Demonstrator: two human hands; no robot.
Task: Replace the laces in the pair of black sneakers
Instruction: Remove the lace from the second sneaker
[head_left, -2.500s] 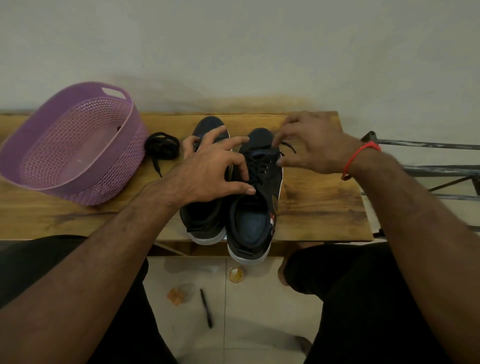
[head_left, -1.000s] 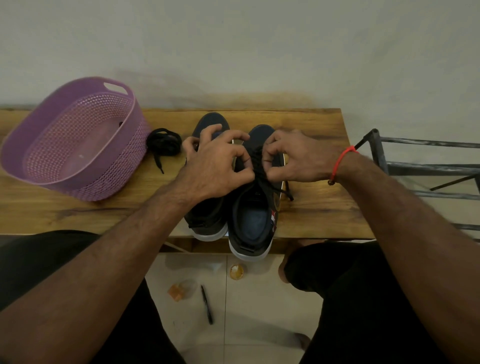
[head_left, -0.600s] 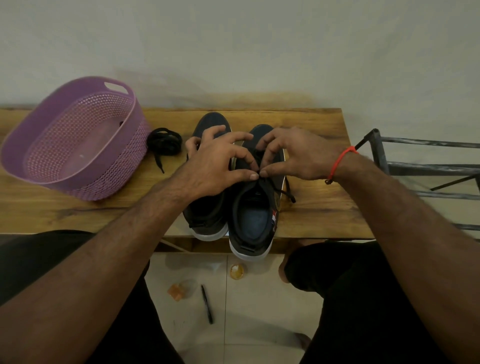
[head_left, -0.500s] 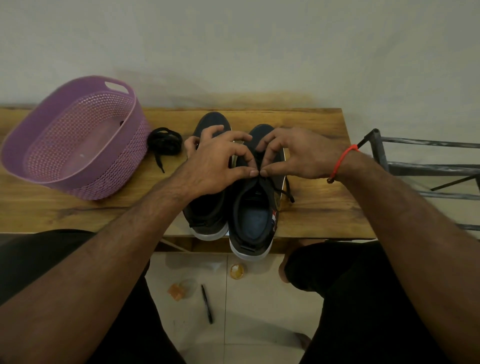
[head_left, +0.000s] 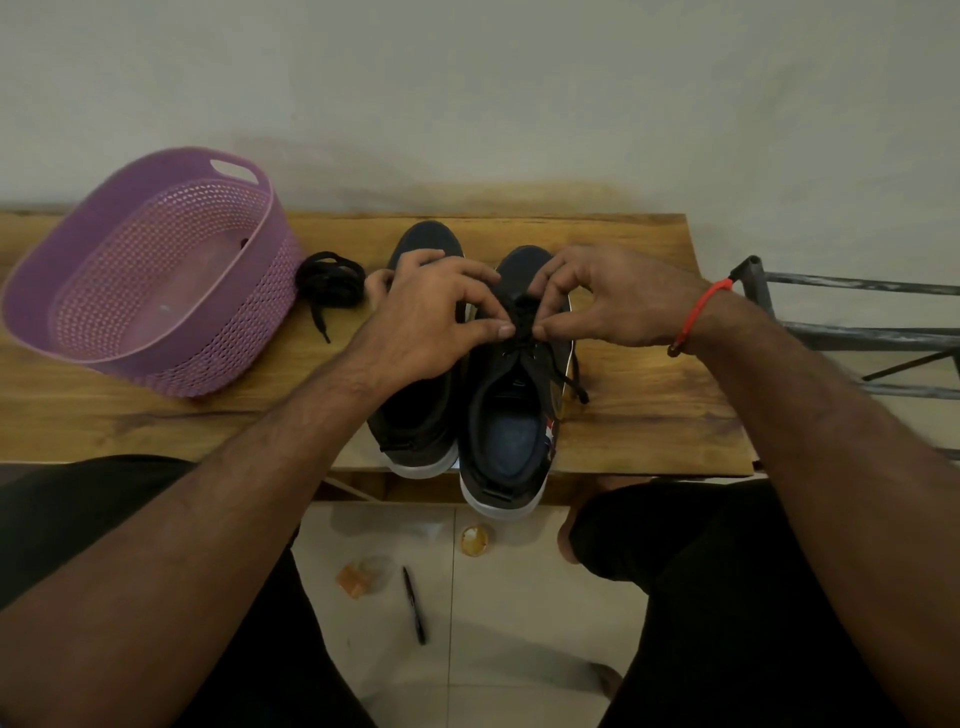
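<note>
I see the two black sneakers standing side by side at the middle of the frame on a wooden bench (head_left: 649, 415), toes toward the wall, heels jutting slightly over the near edge. The right sneaker (head_left: 511, 441) sits lower in the frame than the left sneaker (head_left: 421, 415), and the two touch along their sides. Both hands meet over the laced part of the right sneaker: the left hand (head_left: 431, 322) has its fingers curled, thumb and forefinger pinching the black lace (head_left: 522, 322), and the right hand (head_left: 608, 301) mirrors it, thumb and forefinger pinching the same lace from the other side, their tips almost touching. A loose end of that lace trails down the shoe's right flank onto the wood at centre right. The left hand and forearm cover most of the left sneaker's throat, so I cannot tell whether it is laced. A red thread bracelet (head_left: 696, 317) circles the right wrist. Left of the shoes lies a bundled black spare lace (head_left: 330, 278), just beside a purple perforated basket (head_left: 249, 332) in the upper left of the frame. At the right edge stands a grey metal rack (head_left: 857, 332). Below the bench, on the pale tiled floor at lower centre, I make out a black pen (head_left: 414, 605), a crumpled orange wrapper (head_left: 356, 579) and a small round amber object (head_left: 474, 540).
</note>
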